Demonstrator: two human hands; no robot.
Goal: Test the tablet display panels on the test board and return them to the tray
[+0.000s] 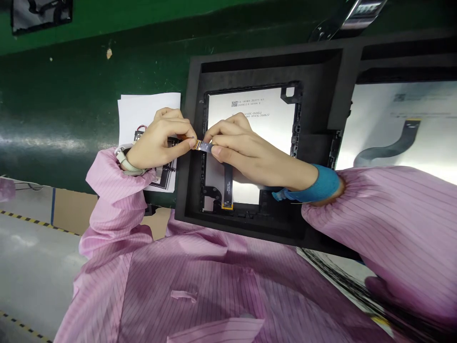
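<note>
My left hand (pixel 160 136) pinches the end of an orange flex cable (pixel 198 144) between thumb and forefinger. Facing it, my right hand (pixel 246 147) grips a grey ribbon cable (pixel 206 147) at its tip. The two ends meet or nearly meet; whether they are joined cannot be made out. Below them is a silver-backed display panel (pixel 276 136) in a black frame, with printed codes and a dark flex strip (pixel 227 188) rising from its lower edge. Partly hidden behind my left hand, a small black part with a red wire (pixel 142 127) lies on white paper (pixel 150 107).
A black foam tray (pixel 185 190) surrounds the panel. In its right-hand compartment lies another silver panel (pixel 385 138) with a curved ribbon cable (pixel 389 150). The green bench (pixel 71 109) extends left, and a metal-and-black object (pixel 357 19) sits at the back.
</note>
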